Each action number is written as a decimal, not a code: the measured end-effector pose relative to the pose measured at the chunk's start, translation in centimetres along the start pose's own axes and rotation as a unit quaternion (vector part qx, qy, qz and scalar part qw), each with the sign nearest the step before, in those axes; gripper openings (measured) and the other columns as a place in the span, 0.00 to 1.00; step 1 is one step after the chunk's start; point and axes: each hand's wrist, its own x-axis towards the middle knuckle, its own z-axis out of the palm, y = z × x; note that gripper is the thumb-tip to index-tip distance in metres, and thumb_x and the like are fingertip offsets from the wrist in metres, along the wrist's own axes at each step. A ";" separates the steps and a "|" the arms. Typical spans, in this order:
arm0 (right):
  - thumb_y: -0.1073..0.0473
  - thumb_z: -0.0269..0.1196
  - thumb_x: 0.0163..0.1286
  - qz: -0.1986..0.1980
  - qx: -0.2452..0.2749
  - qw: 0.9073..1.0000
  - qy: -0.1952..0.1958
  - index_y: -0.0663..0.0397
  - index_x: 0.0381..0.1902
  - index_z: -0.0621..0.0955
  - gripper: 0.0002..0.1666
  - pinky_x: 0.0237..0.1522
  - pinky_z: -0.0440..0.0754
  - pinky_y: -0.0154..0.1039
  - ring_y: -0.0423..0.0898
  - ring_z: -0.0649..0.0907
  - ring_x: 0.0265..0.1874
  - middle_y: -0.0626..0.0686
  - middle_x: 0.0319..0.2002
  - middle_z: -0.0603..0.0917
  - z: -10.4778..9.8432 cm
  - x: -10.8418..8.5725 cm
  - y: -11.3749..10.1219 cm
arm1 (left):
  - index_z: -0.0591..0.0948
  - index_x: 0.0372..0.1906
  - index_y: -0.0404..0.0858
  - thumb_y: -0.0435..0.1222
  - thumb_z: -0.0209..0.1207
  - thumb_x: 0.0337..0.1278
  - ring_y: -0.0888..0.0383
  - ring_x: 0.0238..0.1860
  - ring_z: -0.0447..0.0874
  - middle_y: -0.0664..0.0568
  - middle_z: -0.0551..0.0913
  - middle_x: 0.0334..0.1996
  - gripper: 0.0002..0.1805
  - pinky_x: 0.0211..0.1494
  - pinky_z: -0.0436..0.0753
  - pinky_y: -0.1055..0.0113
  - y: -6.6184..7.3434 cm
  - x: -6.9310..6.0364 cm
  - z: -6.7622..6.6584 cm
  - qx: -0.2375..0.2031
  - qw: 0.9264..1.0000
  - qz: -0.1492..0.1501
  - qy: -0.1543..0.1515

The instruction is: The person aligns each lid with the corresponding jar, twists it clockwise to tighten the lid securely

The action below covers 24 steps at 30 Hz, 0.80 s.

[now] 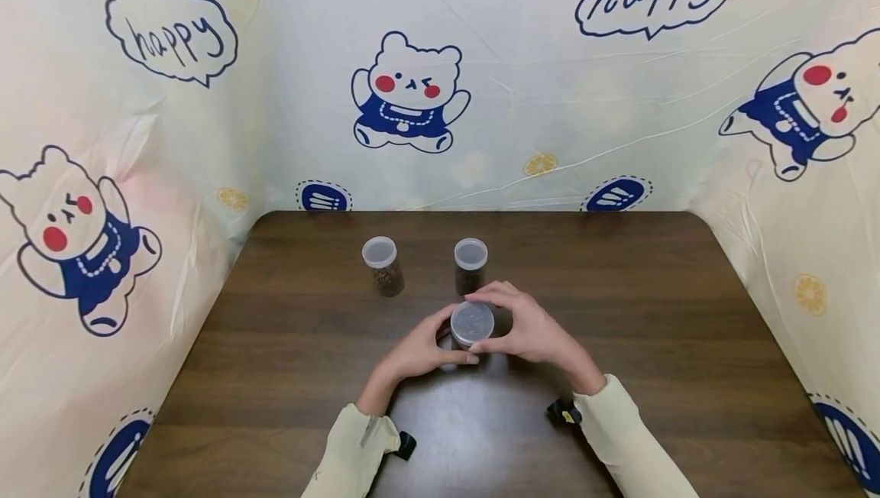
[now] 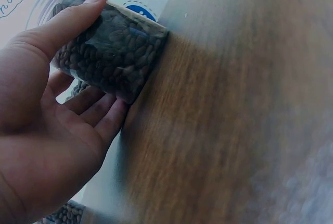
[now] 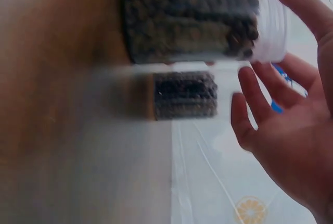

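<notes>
A clear plastic jar of dark beans [image 2: 117,47] stands upright on the table, its translucent lid [image 1: 472,321] on top. My left hand [image 1: 418,347] holds the jar's body from the left, with the thumb across the near side and the fingers round the far side. From the right, my right hand [image 1: 532,328] grips the lid's rim between thumb and forefinger. In the right wrist view its other fingers [image 3: 250,96] spread apart beside the lid.
Two similar lidded jars stand farther back: one jar [image 1: 387,276] to the left, another jar [image 1: 470,278] just behind the held one. They share a dark brown wooden table [image 1: 619,284], with a printed cloth [image 1: 522,101] hanging behind and at both sides.
</notes>
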 end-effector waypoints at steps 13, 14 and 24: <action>0.39 0.85 0.50 0.051 -0.083 0.987 0.128 0.52 0.56 0.79 0.42 0.53 0.85 0.45 0.42 0.82 0.48 0.48 0.50 0.81 2.8 -0.9 -1.9 | 0.72 0.75 0.49 0.38 0.77 0.56 0.54 0.71 0.76 0.52 0.79 0.69 0.42 0.73 0.74 0.67 0.0 0.0 -0.2 -0.003 1.000 0.016 -0.006; 0.38 0.84 0.50 0.054 -0.091 0.986 0.125 0.52 0.56 0.79 0.43 0.53 0.85 0.45 0.43 0.82 0.48 0.48 0.51 0.81 2.7 -1.0 -2.0 | 0.71 0.75 0.48 0.37 0.77 0.57 0.53 0.71 0.76 0.52 0.79 0.69 0.41 0.74 0.74 0.67 0.0 0.0 -0.2 -0.003 1.000 0.017 -0.008; 0.49 0.79 0.62 -0.012 -0.026 0.999 0.026 0.45 0.78 0.70 0.50 0.70 0.76 0.60 0.52 0.74 0.72 0.52 0.73 0.75 0.5 -1.2 -1.3 | 0.72 0.74 0.52 0.41 0.79 0.54 0.57 0.70 0.78 0.56 0.80 0.67 0.42 0.73 0.75 0.67 0.2 -0.1 0.0 -0.006 1.000 0.004 -0.002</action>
